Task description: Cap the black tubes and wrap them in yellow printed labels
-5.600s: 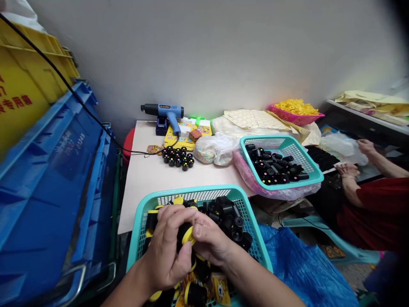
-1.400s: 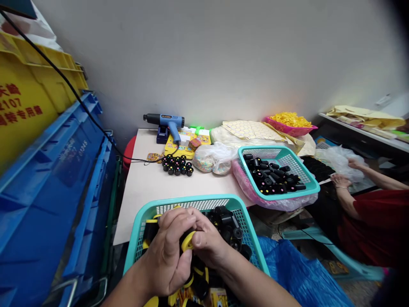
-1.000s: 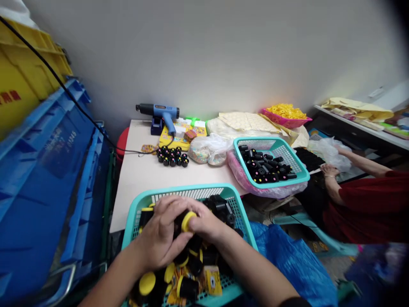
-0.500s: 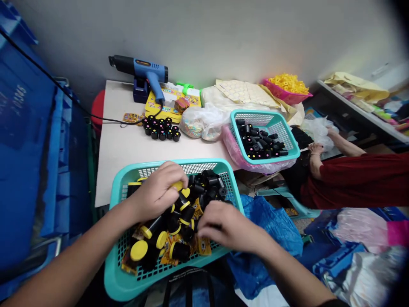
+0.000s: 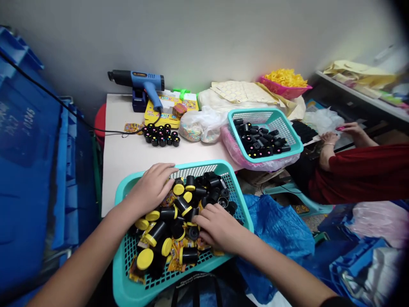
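A turquoise basket [image 5: 246,213] in front of me holds many small black canisters [image 5: 182,205], several with yellow lids [image 5: 145,259], mixed with orange-yellow printed packets [image 5: 175,251]. Over the back left of the basket, my left hand [image 5: 155,187] has its fingers stretched out and apart, with nothing visible in them. My right hand [image 5: 220,226] lies low over the pile at right of centre. Its fingers reach loosely among the canisters, beside an upturned black one [image 5: 193,233]; its fingertips are partly hidden.
On the white table [image 5: 121,157] are a blue heat gun [image 5: 147,81], a group of small black pieces [image 5: 161,135] and plastic bags [image 5: 191,125]. A second turquoise basket [image 5: 297,149] holds black parts. At right a co-worker's hands [image 5: 330,138] handle something pink. Blue crates [image 5: 25,170] stand at left.
My left hand has let go of a yellow-lidded canister and opened, shifting left. My right hand has sunk slightly into the pile. The co-worker's hands have moved, and a pink item now shows there.
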Tool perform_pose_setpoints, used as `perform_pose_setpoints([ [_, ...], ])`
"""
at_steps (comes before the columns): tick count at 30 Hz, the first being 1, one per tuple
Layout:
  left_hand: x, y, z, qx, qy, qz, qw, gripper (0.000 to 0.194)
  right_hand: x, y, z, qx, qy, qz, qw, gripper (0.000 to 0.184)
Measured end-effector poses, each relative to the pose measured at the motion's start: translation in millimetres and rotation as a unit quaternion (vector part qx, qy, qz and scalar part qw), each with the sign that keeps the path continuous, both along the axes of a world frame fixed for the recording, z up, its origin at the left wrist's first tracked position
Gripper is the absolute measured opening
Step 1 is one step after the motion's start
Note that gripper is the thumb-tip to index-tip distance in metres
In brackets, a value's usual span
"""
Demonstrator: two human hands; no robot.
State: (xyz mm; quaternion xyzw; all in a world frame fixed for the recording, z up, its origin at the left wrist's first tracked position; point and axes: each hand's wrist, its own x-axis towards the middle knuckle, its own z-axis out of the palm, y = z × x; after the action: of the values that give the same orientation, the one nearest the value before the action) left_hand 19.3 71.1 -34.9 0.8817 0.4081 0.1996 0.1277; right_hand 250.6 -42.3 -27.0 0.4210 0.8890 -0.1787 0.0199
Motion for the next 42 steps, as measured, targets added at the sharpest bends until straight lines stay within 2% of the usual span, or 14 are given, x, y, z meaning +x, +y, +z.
perform_pose_setpoints([
  [2,0,1,-2.9,0.011,0.019,0.026,0.999,0.039,0,6,-2.7,0.025,0.048,-0.013,0.998,0.016],
  [6,-4,4,-2.7,0.002,0.058,0.047,0.997,0.042,5,20,5.1,0.080,0.163,-0.142,0.973,0.015],
  [9,-14,3,-0.9,0.000,0.052,0.045,0.998,0.041,18,22,19.4,0.105,0.154,-0.214,0.959,0.013],
  [12,-25,3,-1.9,-0.007,0.039,0.049,0.998,0.040,28,7,25.3,0.088,0.109,-0.322,0.936,0.023],
  [15,-27,7,-3.8,-0.014,0.033,0.052,0.998,0.039,19,-17,11.8,0.034,0.087,-0.403,0.910,0.040],
  [18,-13,7,2.0,0.004,0.050,0.066,0.997,0.041,-12,-31,-12.7,-0.022,0.097,-0.419,0.903,0.068],
  [20,3,0,13.0,0.031,0.046,0.040,0.998,0.041,-38,-29,-23.8,-0.050,0.135,-0.415,0.898,0.072],
  [22,19,-12,27.4,0.047,0.011,-0.053,0.997,0.038,-63,-20,-25.1,-0.056,0.186,-0.374,0.907,0.076],
  [25,39,-27,42.7,0.038,-0.028,-0.200,0.979,0.038,-87,-8,-10.3,-0.013,0.242,-0.272,0.931,0.081],
  [27,45,-28,40.9,0.028,-0.015,-0.226,0.974,0.037,-87,-6,3.9,0.012,0.255,-0.229,0.939,0.072],
  [30,42,-19,21.8,0.012,0.023,-0.211,0.977,0.036,-57,-9,18.7,0.030,0.241,-0.220,0.945,0.044],
  [34,34,-16,2.9,-0.018,0.085,-0.202,0.976,0.027,17,-9,16.2,0.081,0.118,-0.235,0.961,0.023],
  [38,40,-10,21.8,-0.036,0.057,-0.224,0.972,0.022,71,-1,-3.5,0.063,-0.062,-0.206,0.975,0.022],
  [42,47,46,43.0,0.013,0.034,-0.152,0.988,0.025,89,11,-18.0,0.088,-0.088,-0.126,0.984,0.020],
])
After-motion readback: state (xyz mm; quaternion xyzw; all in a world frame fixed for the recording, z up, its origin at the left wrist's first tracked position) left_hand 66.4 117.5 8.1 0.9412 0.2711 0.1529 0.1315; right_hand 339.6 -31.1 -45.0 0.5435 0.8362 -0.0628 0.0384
